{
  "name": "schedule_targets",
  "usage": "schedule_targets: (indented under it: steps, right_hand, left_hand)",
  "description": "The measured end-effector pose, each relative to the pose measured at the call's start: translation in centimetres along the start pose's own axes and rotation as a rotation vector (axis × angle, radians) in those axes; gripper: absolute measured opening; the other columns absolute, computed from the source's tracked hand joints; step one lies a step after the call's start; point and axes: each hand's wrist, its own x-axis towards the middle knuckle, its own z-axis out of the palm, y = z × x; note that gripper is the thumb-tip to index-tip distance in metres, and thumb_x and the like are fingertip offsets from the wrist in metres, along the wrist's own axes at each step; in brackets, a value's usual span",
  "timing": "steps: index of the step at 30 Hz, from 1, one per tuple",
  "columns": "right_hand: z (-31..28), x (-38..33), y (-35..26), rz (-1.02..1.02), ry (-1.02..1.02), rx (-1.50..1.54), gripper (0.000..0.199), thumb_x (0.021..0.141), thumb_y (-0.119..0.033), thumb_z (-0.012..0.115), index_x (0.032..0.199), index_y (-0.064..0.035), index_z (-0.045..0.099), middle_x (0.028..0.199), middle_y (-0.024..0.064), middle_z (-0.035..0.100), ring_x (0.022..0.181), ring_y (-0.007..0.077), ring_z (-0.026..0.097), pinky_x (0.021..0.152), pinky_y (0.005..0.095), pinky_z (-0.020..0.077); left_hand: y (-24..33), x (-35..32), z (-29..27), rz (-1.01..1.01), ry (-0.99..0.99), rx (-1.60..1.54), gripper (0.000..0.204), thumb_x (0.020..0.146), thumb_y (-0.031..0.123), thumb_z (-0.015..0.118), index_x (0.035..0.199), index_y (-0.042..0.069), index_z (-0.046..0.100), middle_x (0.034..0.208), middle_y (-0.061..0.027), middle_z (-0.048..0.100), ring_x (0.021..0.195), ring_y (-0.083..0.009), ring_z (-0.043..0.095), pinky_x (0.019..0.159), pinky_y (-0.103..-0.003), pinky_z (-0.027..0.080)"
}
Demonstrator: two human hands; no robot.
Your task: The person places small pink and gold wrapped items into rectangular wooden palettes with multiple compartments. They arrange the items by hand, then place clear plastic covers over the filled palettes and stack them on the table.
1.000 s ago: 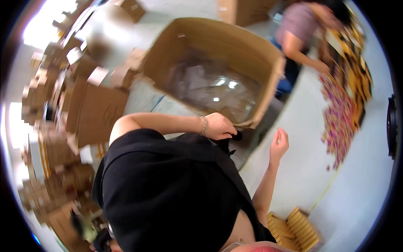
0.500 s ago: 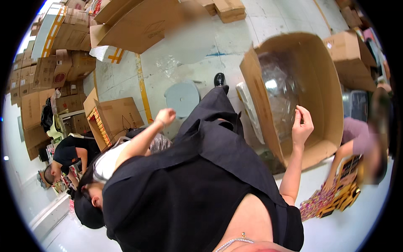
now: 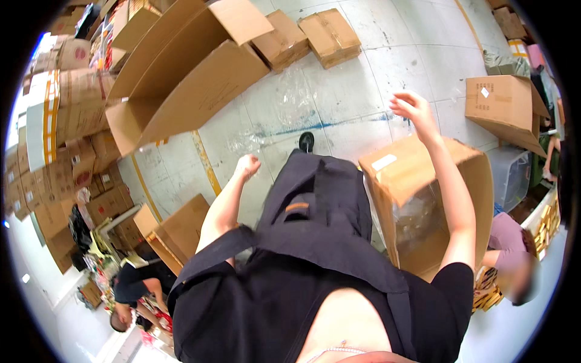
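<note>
My left hand (image 3: 247,166) hangs over the floor to the left of my legs, its fingers curled in with nothing showing in them. Stretched out above the far end of a big open carton (image 3: 396,172), my right hand (image 3: 416,114) has loosely bent fingers standing apart, and it holds nothing. Inside that carton lies clear plastic wrap (image 3: 420,212). My right forearm passes over the carton's opening.
A large open cardboard box (image 3: 206,91) lies ahead on the left, with two small closed boxes (image 3: 330,36) beyond it. Stacked cartons (image 3: 85,103) line the left. One person (image 3: 136,284) bends at lower left, another (image 3: 508,242) at right. A clear bin (image 3: 507,175) stands right.
I have moved forward; the large carton now sits lower beside me. My right hand has left its opening and reaches farther ahead. The grey stool is out of sight.
</note>
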Motion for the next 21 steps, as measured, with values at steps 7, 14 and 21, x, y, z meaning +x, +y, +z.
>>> schedule_targets:
  steps: [7,14,21]
  right_hand:
    - [1.5,40.5,23.4,0.497,0.203,0.120,0.043,0.089,-0.035,0.064,0.117,-0.0021,0.061,0.107,0.0100,0.066,0.098,0.0196,0.063,0.082,0.0384,0.0524]
    - [3.4,63.0,36.2,0.245,0.372,-0.593,0.073,0.083,-0.053,0.064,0.129,0.0022,0.051,0.125,0.0265,0.058,0.120,0.0376,0.055,0.101,0.0416,0.0426]
    - [11.6,59.1,33.9,-0.113,0.137,-0.602,0.034,0.084,-0.031,0.061,0.102,-0.0020,0.062,0.100,0.0207,0.064,0.095,0.0373,0.062,0.076,0.0474,0.0511]
  left_hand:
    - [19.3,30.2,-11.5,0.180,0.260,-0.309,0.031,0.084,0.024,0.067,0.108,0.003,0.068,0.099,-0.0127,0.072,0.093,-0.0216,0.069,0.083,-0.032,0.053]
    - [34.3,53.3,-9.0,0.547,0.156,-0.252,0.025,0.086,0.014,0.063,0.109,0.005,0.065,0.101,-0.0096,0.072,0.098,-0.0238,0.067,0.085,-0.034,0.053]
    - [41.4,67.2,-9.0,0.598,-0.067,0.354,0.027,0.087,0.014,0.053,0.109,0.010,0.067,0.113,-0.0115,0.067,0.109,-0.0292,0.061,0.092,-0.041,0.049]
